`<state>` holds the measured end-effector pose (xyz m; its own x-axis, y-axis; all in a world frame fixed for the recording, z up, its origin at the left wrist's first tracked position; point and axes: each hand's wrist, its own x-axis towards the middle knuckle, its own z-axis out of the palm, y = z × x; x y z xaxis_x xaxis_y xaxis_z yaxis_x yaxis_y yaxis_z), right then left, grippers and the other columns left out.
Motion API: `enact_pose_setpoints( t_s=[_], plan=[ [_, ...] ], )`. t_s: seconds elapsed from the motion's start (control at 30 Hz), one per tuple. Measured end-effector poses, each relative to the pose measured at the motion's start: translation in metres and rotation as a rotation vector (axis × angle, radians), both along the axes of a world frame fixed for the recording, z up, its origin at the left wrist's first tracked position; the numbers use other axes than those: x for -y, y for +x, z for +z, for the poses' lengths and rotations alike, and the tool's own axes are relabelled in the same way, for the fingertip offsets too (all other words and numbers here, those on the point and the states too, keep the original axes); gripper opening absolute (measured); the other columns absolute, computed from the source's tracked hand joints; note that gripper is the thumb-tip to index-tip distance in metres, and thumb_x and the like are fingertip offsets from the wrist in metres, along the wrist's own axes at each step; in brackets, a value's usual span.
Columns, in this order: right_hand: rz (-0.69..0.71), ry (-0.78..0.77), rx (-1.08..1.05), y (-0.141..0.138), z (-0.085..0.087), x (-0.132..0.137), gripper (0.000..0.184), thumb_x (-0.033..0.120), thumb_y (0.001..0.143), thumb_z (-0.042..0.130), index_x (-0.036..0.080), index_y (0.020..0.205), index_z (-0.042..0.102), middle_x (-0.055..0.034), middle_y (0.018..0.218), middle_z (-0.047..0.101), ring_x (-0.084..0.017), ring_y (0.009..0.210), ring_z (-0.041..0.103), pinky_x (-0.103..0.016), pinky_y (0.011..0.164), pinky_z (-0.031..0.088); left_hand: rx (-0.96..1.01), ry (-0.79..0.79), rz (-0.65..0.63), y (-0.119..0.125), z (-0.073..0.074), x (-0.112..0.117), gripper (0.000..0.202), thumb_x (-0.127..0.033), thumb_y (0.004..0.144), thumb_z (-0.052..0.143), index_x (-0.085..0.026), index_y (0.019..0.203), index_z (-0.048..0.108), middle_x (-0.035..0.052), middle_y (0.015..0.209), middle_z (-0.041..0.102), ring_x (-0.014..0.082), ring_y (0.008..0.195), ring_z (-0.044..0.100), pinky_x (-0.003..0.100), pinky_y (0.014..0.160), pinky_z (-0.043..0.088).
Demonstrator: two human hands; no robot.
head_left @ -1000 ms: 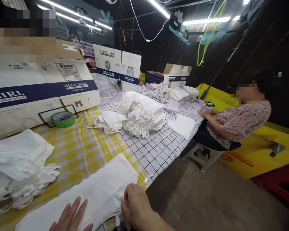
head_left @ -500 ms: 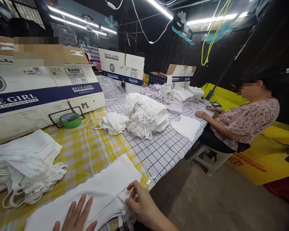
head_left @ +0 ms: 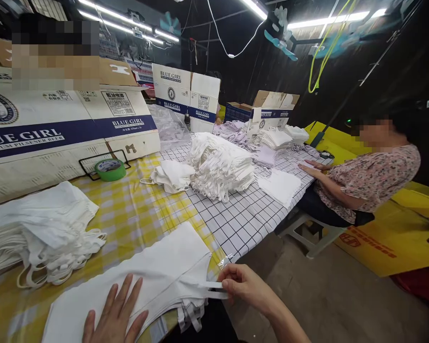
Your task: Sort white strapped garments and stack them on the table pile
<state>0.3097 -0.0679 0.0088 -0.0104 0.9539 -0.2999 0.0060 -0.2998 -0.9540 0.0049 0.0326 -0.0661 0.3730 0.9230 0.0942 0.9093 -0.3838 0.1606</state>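
Note:
A stack of flat white cloth pieces with straps [head_left: 164, 257] lies at the table's near edge; they look like face masks or undergarments, I cannot tell which. My left hand [head_left: 116, 312] rests flat on the top piece with its fingers spread. Off the table edge, my right hand [head_left: 245, 286] pinches a white strap [head_left: 212, 286] of that piece and holds it out taut to the right. More straps [head_left: 192, 309] hang loose below it. On the left, another pile of white strapped cloth pieces [head_left: 53, 224] sits on the yellow checked tablecloth [head_left: 136, 202].
A large white strapped pile [head_left: 219, 166] and a small one [head_left: 173, 175] stand mid-table. Green tape [head_left: 110, 170] lies by a carton [head_left: 75, 126]. A co-worker [head_left: 372, 176] sits at the right edge, hands on the table. Another person is behind the carton.
My right hand has moved right, away from the stack, drawing the strap out straight. My left hand stays spread on the cloth. The whole view has shifted slightly.

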Motion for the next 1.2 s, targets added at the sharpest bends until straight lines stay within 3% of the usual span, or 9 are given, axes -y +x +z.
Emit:
enact_pose_setpoints(
  t_s=[0.2,0.33,0.47,0.63,0.77,0.9,1.0,1.1,1.2],
  plan=[
    [0.068,0.008,0.078,-0.005,-0.002,0.001,0.022,0.036,0.080,0.059,0.016,0.090,0.064,0.0021,0.066,0.054,-0.011,0.064,0.051,-0.022,0.064,0.040,0.043,-0.006,-0.048,-0.009,0.003,0.003,0.050,-0.035,0.089,0.031,-0.022,0.135,0.044,0.0068,0.147,0.035,0.0261,0.137,0.025,0.052,0.107,0.020],
    [0.106,-0.008,0.173,-0.006,-0.008,0.000,0.021,0.034,0.083,0.054,0.017,0.092,0.062,0.0015,0.065,0.055,-0.013,0.063,0.052,-0.023,0.062,0.041,0.062,-0.100,-0.110,-0.025,0.014,0.007,0.050,-0.036,0.090,0.035,-0.023,0.138,0.039,0.0066,0.148,0.033,0.0247,0.137,0.025,0.050,0.106,0.025],
    [0.135,-0.002,0.276,-0.005,-0.010,-0.001,0.019,0.032,0.085,0.049,0.019,0.089,0.063,-0.0004,0.070,0.059,-0.014,0.066,0.054,-0.024,0.062,0.042,0.089,-0.141,-0.093,-0.038,0.025,0.013,0.049,-0.037,0.090,0.037,-0.025,0.137,0.039,0.0068,0.147,0.034,0.0244,0.136,0.027,0.052,0.107,0.025],
    [0.021,0.073,0.531,-0.007,-0.013,-0.009,0.019,0.033,0.084,0.049,0.021,0.087,0.063,-0.0041,0.082,0.064,-0.018,0.073,0.058,-0.028,0.064,0.045,0.208,-0.148,-0.029,-0.055,0.030,0.018,0.046,-0.036,0.090,0.037,-0.024,0.134,0.044,0.0057,0.141,0.045,0.0218,0.130,0.039,0.046,0.107,0.030],
    [-0.088,0.193,0.707,-0.011,-0.019,-0.031,0.021,0.034,0.085,0.047,0.021,0.091,0.061,-0.0059,0.085,0.063,-0.018,0.070,0.057,-0.030,0.064,0.046,0.299,-0.042,0.196,-0.069,0.033,0.015,0.040,-0.038,0.088,0.040,-0.022,0.122,0.053,0.0065,0.126,0.056,0.0227,0.115,0.052,0.039,0.098,0.042],
    [-0.092,0.284,0.831,-0.021,-0.025,-0.076,0.023,0.035,0.086,0.045,0.020,0.096,0.059,-0.0059,0.086,0.059,-0.018,0.071,0.057,-0.032,0.068,0.046,0.231,0.090,0.361,-0.074,0.036,0.001,0.040,-0.040,0.087,0.040,-0.017,0.114,0.058,0.0099,0.109,0.058,0.0264,0.104,0.054,0.039,0.090,0.044],
    [-0.160,0.279,0.923,-0.031,-0.027,-0.110,0.038,0.037,0.084,0.048,0.017,0.116,0.052,-0.0092,0.100,0.056,-0.020,0.076,0.057,-0.035,0.070,0.047,0.150,0.105,0.373,-0.073,0.040,-0.010,0.045,-0.041,0.086,0.041,-0.012,0.116,0.056,0.0109,0.099,0.054,0.0272,0.098,0.053,0.039,0.087,0.044],
    [-0.217,0.350,0.973,-0.045,-0.026,-0.126,0.054,0.037,0.082,0.053,0.016,0.130,0.040,-0.0125,0.113,0.050,-0.024,0.089,0.056,-0.037,0.073,0.047,0.118,0.184,0.365,-0.068,0.050,-0.009,0.042,-0.038,0.085,0.045,-0.012,0.116,0.056,0.0104,0.099,0.052,0.0270,0.099,0.051,0.040,0.087,0.043],
    [-0.143,0.479,0.949,-0.060,-0.022,-0.113,0.038,0.034,0.086,0.049,0.020,0.121,0.046,-0.0100,0.109,0.052,-0.023,0.094,0.055,-0.035,0.076,0.047,0.217,0.162,0.287,-0.059,0.060,0.010,0.028,-0.035,0.087,0.045,-0.018,0.104,0.059,0.0060,0.092,0.054,0.0211,0.088,0.055,0.034,0.080,0.045]
  ],
)
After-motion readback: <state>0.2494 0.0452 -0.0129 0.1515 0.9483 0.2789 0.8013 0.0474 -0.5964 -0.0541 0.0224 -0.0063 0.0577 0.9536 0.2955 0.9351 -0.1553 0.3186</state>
